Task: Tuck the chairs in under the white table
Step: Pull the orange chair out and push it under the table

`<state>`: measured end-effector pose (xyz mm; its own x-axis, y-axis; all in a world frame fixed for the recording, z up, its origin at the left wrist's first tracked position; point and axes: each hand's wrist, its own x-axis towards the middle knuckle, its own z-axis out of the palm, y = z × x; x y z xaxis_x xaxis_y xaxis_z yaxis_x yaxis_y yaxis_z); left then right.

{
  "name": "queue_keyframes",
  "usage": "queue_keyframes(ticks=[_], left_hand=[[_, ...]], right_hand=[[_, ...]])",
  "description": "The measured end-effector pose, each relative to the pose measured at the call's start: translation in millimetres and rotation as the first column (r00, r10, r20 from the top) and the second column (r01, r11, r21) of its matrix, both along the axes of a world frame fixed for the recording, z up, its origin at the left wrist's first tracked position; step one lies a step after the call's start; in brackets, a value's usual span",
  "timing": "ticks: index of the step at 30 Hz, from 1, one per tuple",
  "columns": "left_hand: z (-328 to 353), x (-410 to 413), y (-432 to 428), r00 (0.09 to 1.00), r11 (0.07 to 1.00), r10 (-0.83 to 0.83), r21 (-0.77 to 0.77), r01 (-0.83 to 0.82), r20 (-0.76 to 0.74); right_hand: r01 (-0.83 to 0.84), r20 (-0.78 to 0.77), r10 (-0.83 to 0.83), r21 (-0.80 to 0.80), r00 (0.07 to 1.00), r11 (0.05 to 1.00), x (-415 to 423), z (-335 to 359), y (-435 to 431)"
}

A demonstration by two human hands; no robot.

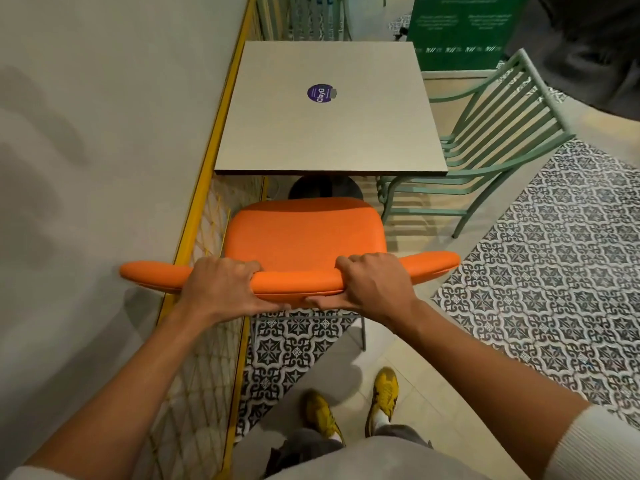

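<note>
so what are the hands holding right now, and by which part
Both hold the orange padded chair by the top edge of its backrest: left hand left of centre, right hand right of centre, fingers curled over the front. The seat sits short of the white square table.

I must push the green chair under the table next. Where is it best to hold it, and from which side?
Grip the top rail of the green chair backrest, from behind, on the table's right. Its seat already faces the table, so that rail lets both hands push straight in.

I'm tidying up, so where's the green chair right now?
In the head view, the green chair stands on the right side of the white table, its seat partly under the tabletop.
</note>
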<state>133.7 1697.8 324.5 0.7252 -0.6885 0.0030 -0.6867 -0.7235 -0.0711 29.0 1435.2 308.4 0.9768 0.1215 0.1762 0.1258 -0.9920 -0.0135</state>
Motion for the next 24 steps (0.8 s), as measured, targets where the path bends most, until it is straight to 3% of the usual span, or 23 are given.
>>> queue_keyframes(ticks=[12, 24], left_hand=[[-5.0, 1.2, 7.6, 0.999, 0.998, 0.029, -0.056, -0.030, -0.024], [0.4, 3.3, -0.4, 0.999, 0.997, -0.005, 0.078, 0.009, -0.044]], right_hand=[[0.032, 0.022, -0.032, 0.003, 0.999, 0.999, -3.3, -7.7, 0.8], [0.034, -0.004, -0.034, 0.027, 0.999, 0.999, -3.8, -3.5, -1.6]])
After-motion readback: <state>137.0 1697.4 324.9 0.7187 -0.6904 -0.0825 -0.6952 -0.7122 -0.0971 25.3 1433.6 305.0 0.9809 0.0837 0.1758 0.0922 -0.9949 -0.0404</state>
